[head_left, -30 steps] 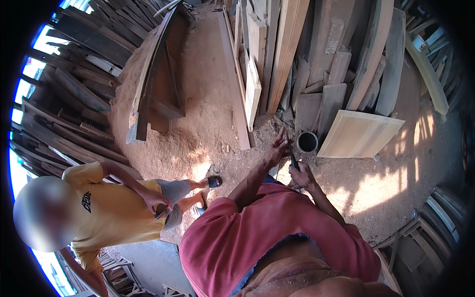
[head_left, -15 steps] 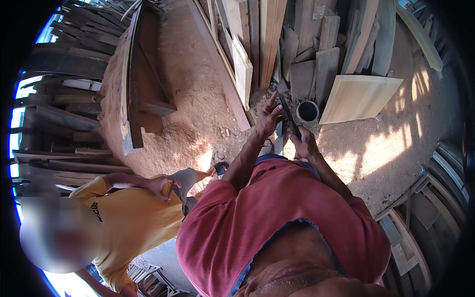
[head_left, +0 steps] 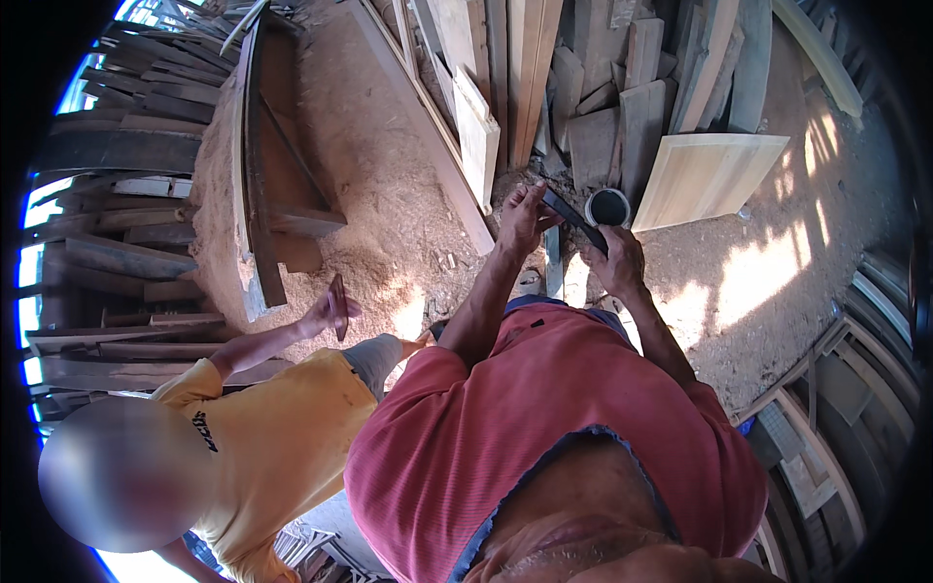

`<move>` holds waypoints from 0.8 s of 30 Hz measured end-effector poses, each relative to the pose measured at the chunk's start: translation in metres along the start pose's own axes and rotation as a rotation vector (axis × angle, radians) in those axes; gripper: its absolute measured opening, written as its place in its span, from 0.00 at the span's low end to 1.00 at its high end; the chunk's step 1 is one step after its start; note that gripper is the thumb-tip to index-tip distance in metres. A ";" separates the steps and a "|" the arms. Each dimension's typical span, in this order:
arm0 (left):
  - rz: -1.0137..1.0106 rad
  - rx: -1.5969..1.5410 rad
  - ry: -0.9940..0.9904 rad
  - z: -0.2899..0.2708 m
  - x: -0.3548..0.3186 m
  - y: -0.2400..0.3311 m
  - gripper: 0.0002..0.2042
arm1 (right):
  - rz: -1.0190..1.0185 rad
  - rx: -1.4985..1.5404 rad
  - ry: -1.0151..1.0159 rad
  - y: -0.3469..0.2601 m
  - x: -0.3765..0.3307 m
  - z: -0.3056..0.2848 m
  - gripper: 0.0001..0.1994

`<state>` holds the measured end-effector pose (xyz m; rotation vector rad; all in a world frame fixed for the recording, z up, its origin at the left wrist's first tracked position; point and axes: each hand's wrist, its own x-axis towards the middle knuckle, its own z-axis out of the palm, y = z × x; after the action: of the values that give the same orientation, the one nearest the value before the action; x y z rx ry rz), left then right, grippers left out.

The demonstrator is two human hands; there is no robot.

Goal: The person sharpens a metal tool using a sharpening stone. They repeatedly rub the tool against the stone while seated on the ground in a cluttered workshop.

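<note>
Both my hands hold a long dark flat tool (head_left: 573, 219) in front of my red shirt. My left hand (head_left: 523, 216) grips its upper end with the fingers curled round it. My right hand (head_left: 618, 260) is closed on its lower end. Just beyond the tool, a dark round can (head_left: 608, 207) stands on the sawdust floor. A pale wooden panel (head_left: 708, 175) lies to the right of the can.
A person in a yellow shirt (head_left: 277, 432) stands at my left, holding a small dark flat piece (head_left: 337, 304) in one hand. Planks (head_left: 505, 87) lean ahead. A long wooden trough frame (head_left: 260, 185) lies on sawdust at left. Wooden frames (head_left: 826, 389) sit at right.
My hands have risen and now hold the dark tool between them. The view has shifted, and the person in yellow has raised a hand with the small dark piece.
</note>
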<state>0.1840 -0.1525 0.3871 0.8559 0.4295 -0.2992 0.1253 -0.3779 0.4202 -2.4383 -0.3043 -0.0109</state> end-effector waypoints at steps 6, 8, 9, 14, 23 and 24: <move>-0.284 -0.122 -0.109 0.005 -0.023 0.037 0.30 | 0.016 0.231 -0.179 -0.006 -0.002 -0.014 0.15; -0.334 -0.263 -0.340 -0.011 -0.029 0.041 0.32 | 0.008 0.267 -0.263 -0.014 -0.003 -0.024 0.13; -0.366 -0.332 -0.462 -0.012 -0.035 0.043 0.33 | 0.009 0.267 -0.292 -0.016 -0.005 -0.025 0.14; -0.351 -0.347 -0.642 -0.035 -0.046 0.014 0.31 | 0.020 0.264 -0.375 -0.027 -0.008 -0.024 0.15; -0.396 -0.416 -0.706 -0.042 -0.054 0.008 0.24 | 0.015 0.232 -0.398 -0.026 -0.015 -0.017 0.16; -0.407 -0.458 -0.736 -0.042 -0.053 0.007 0.23 | -0.005 0.230 -0.384 -0.027 -0.015 -0.015 0.16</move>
<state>0.1301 -0.1111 0.3933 0.1648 -0.0328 -0.8219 0.1053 -0.3704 0.4477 -2.1988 -0.4543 0.4692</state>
